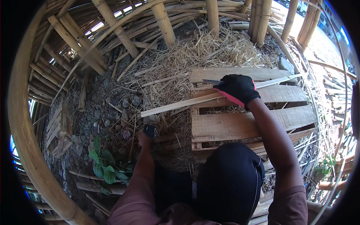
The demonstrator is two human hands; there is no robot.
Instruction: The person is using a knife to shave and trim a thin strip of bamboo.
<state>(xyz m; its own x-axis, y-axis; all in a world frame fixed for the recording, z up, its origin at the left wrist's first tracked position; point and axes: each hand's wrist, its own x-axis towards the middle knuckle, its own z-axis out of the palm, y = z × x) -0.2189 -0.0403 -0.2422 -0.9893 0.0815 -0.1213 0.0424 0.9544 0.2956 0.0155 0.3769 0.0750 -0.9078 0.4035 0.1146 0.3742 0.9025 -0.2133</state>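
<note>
My right hand (pixel 239 90), in a black and pink glove, is closed around a knife; its grey blade (pixel 212 81) points left. Under that hand runs a long pale split bamboo strip (pixel 168 107), slanting across a slatted wooden pallet (pixel 225 123) and past its left edge. Whether the right hand also grips the strip is hidden. My left hand (pixel 147 132) is low beside the pallet, below the strip's left end and apart from it. Something black covers part of it, and its fingers cannot be made out. My dark-clothed knee (pixel 230 183) rises against the pallet's near side.
Straw and shavings (pixel 221 48) are heaped beyond the pallet. Bamboo posts (pixel 161 24) stand along the back, and a thick bamboo pole (pixel 26 131) curves down the left. Stones, a wooden crate (pixel 59 131) and a leafy plant (pixel 103 163) lie left. Cut bamboo pieces (pixel 333 88) lie right.
</note>
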